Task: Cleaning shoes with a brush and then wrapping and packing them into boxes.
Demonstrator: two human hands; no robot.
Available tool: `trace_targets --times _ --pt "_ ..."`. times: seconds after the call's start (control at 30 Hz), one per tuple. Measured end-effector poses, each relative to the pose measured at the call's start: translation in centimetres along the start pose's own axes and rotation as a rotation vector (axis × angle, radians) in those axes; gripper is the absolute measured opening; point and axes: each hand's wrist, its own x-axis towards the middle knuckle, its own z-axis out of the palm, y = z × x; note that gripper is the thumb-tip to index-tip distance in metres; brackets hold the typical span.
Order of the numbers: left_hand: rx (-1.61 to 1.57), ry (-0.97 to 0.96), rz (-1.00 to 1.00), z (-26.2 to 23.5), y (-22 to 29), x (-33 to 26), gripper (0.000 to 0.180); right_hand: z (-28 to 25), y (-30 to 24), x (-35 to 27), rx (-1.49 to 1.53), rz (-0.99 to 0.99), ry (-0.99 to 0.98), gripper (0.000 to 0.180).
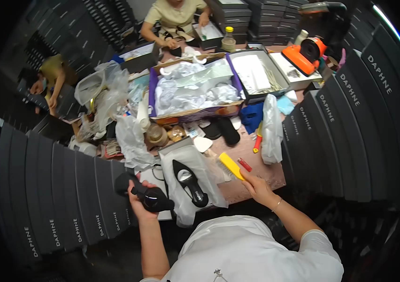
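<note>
On the left, my left hand (143, 210) is closed around a black shoe (158, 199), held beside an open shoe box. My right hand (257, 188) grips a yellow-handled brush (231, 166), its bristles facing left toward the box. White tissue paper (213, 182) lines the shoe box (172, 147), and a single black pointed slingback shoe (187, 182) lies on it. A red lighter (244, 164) rests on the pink tabletop (266, 177), just beyond the brush.
Stacked dark shoe boxes wall both sides, at left (61, 192) and right (336, 136). A purple carton (153, 101) full of crumpled paper stands behind. Plastic bags (271, 134), a red-and-yellow tool (257, 139) and an orange device (303, 55) lie around. Two people work across.
</note>
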Motion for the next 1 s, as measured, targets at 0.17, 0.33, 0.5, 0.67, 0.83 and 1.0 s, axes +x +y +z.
trace_targets --times 0.17,0.33,0.5,0.67,0.83,1.0 --pt "0.187 0.141 -0.020 0.7 -2.8 -0.8 0.030 5.5 6.1 1.5 -0.074 0.166 -0.022 0.041" --pt "0.284 0.215 -0.030 0.3 -4.6 -1.6 0.037 6.0 8.6 9.8 -0.160 0.133 0.319 0.051" --pt "0.409 0.246 0.027 -0.2 -5.3 -1.8 0.031 5.0 11.4 17.5 -0.298 0.283 0.288 0.056" --pt "0.314 0.367 0.110 -1.5 -4.2 -0.7 0.028 6.0 9.8 18.6 -0.281 0.176 0.349 0.051" --pt "0.389 0.354 0.231 1.3 -5.2 1.8 0.028 6.4 9.9 19.4 -0.592 0.094 0.004 0.040" --pt "0.439 0.309 0.394 1.7 -4.1 1.4 0.031 4.7 -1.0 16.7 0.100 -0.094 0.069 0.030"
